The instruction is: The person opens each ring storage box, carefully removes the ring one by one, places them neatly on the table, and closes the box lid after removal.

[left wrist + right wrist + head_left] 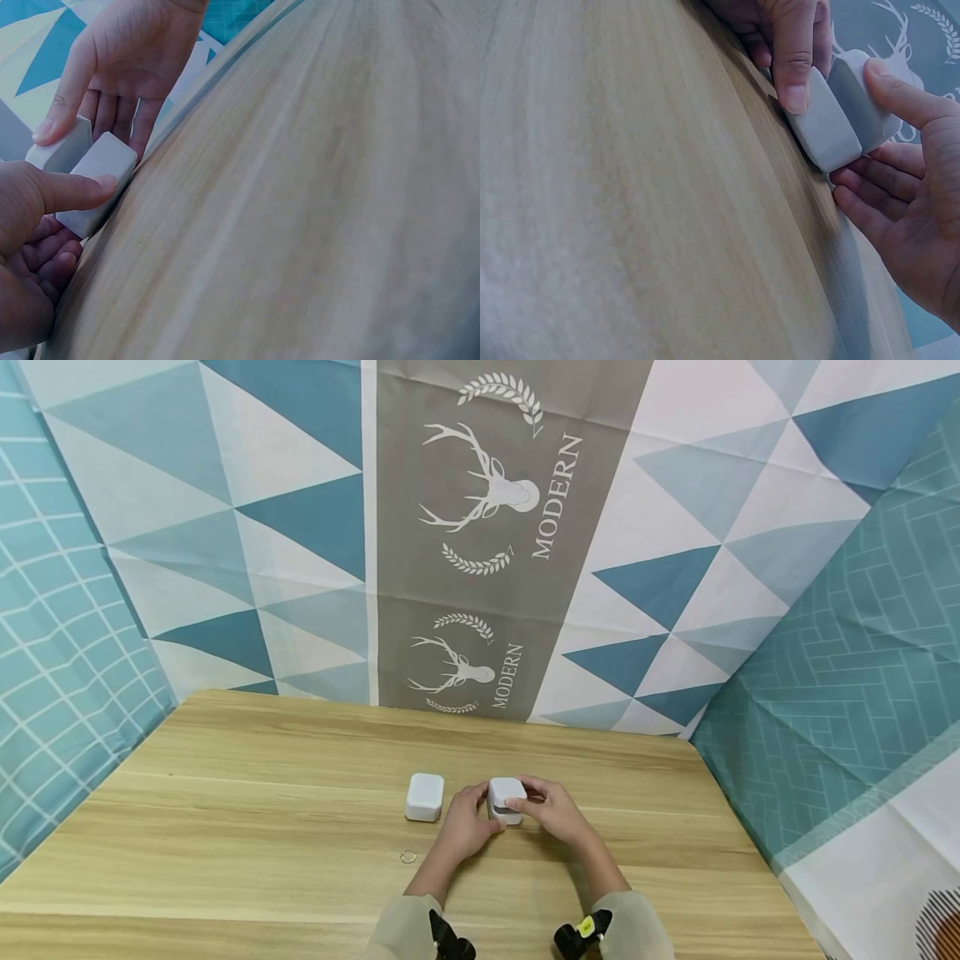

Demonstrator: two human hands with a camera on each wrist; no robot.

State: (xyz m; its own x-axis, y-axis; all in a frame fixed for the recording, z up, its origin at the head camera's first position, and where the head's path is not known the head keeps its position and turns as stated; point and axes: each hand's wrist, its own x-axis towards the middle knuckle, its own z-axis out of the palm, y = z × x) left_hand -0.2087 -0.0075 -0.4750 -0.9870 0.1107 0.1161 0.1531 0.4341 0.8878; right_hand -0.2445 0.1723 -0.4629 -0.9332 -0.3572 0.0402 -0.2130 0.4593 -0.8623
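Note:
Between both hands is a small white ring box (506,818), its lid (507,790) parted from the base with a gap on the near side. My left hand (467,825) holds the base, thumb (86,191) pressed on its near face. The right hand (557,811) grips the lid, with its thumb (900,94) on the front. The inside of the box is hidden. A second white box (424,797) stands closed to the left of my left hand. Nearer to me, a thin ring (408,857) lies on the wood.
The wood-grain table (262,827) runs back to a patterned cloth (300,527) hung behind it. Tiled-pattern cloth (52,652) hangs at the left and teal cloth (847,677) at the right. Black wrist cameras (577,937) sit at both cuffs.

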